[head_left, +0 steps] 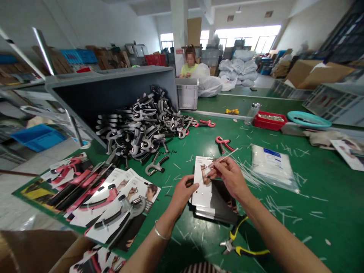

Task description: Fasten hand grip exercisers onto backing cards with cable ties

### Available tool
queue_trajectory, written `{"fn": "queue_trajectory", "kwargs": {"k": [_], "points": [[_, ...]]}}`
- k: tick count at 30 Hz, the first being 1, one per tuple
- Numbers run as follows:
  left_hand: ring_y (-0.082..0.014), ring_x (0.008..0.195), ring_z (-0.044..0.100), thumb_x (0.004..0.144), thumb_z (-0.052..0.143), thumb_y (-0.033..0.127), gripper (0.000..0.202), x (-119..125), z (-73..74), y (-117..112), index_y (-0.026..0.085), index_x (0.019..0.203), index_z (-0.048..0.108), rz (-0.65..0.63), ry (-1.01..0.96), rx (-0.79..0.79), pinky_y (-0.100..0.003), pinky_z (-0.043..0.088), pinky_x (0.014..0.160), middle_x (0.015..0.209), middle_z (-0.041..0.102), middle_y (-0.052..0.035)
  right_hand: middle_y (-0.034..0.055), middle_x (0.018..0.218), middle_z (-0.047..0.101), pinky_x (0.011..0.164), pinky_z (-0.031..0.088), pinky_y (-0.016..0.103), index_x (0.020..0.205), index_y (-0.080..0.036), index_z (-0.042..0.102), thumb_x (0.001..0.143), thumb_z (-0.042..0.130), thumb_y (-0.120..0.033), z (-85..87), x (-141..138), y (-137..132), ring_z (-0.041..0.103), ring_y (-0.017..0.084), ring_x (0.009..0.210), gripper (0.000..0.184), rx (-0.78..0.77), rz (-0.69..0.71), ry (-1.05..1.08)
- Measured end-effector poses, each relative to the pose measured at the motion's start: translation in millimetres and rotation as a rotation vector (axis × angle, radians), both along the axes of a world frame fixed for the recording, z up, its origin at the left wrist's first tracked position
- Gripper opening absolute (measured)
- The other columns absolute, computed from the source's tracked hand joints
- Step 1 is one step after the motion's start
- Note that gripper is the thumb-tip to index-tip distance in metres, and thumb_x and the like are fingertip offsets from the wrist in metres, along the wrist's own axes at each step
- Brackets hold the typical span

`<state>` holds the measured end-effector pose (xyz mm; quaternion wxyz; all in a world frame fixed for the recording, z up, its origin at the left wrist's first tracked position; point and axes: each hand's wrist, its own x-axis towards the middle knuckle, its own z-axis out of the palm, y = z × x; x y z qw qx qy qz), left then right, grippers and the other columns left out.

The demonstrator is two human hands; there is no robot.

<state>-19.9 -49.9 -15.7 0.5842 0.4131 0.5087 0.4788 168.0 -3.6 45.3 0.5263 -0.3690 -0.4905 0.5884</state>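
The left hand point(183, 193) steadies a printed backing card point(202, 182) by its edge, fingers curled over the rim and close together; the right hand point(231, 179) sits just above the card, thumb and forefinger pinching a white cable tie point(224, 158) while the other fingers fold inward — whether the tie already passes through the card, I cannot tell. No hand grip trainer is on this card yet; it lies over a stack of dark printed cards point(218, 206) on a green work table point(327, 216). Left of the held card, a fanned row of mounted cards point(113, 212) shows grey and pink trainers already attached; beyond the held card, a large heap of loose black-and-grey hand grip trainers point(142, 129) remains unmounted, far outnumbering the finished ones, with a loose pink trainer point(224, 144) lying nearer. Right of the card sits a clear bag of white cable ties point(273, 167), and short loose ties litter the table all around it; below the card lie yellow-handled pliers point(241, 250); well beyond it, a red tray point(269, 120) stands near the table's far edge — and further still, a co-worker point(189, 66) in a yellow top sits behind a grey bin point(186, 93).
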Motion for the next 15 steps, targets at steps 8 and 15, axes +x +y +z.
{"fn": "queue_trajectory", "kwargs": {"k": [8, 15], "points": [[-0.0187, 0.086, 0.068, 0.082, 0.068, 0.040, 0.042, -44, -16.6, -19, 0.015, 0.114, 0.060, 0.134, -0.220, -0.027, -0.027, 0.052, 0.073, 0.104, 0.072, -0.0090, 0.0049, 0.094, 0.070, 0.066, 0.060, 0.033, 0.097, -0.023, 0.049, 0.091, 0.059, -0.050, -31.4, -23, 11, 0.071, 0.018, 0.073, 0.029, 0.099, 0.076, -0.215], [-0.0220, 0.077, 0.067, 0.076, 0.069, 0.044, 0.039, -17, -44.3, -18, 0.014, 0.101, 0.067, 0.167, -0.082, -0.017, -0.032, 0.052, 0.071, 0.083, 0.073, -0.0071, 0.0069, 0.093, 0.064, 0.074, 0.059, 0.039, 0.100, -0.023, 0.056, 0.100, 0.045, -0.045, -42.7, -25, 8, 0.069, 0.020, 0.080, 0.024, 0.264, 0.121, -0.457]]}}
